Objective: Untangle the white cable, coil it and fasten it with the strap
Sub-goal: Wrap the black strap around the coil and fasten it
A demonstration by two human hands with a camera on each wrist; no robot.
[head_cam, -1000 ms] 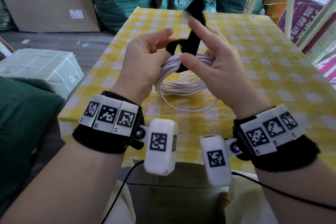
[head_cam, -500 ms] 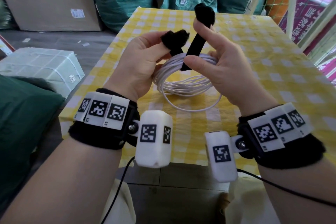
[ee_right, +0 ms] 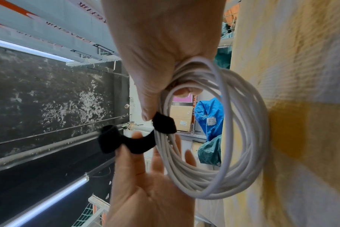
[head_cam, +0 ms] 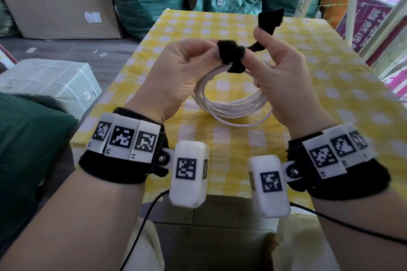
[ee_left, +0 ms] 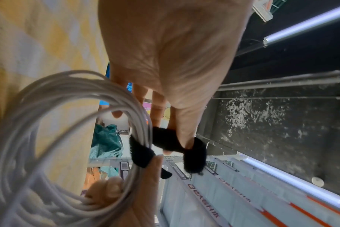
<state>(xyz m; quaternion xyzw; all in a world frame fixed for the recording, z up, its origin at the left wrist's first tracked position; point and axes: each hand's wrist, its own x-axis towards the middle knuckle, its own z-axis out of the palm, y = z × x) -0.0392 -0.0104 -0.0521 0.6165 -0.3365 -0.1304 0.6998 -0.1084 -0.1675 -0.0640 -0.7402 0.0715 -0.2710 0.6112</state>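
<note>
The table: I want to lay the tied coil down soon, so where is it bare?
The checked table shows bare cloth right of the right hand and beyond both hands to the far edge. It is crowded between the hands, where the cable hangs with the strap.

The right hand (ee_right: pixel 161 46) holds the coiled white cable (ee_right: pixel 213 130) at its top, thumb against the black strap (ee_right: pixel 164 124) wrapped round the strands. The left hand (ee_right: pixel 145 192) reaches up from below, fingers in the strap's loose end. A yellow checked bench (ee_right: pixel 301 107) lies behind.
</note>
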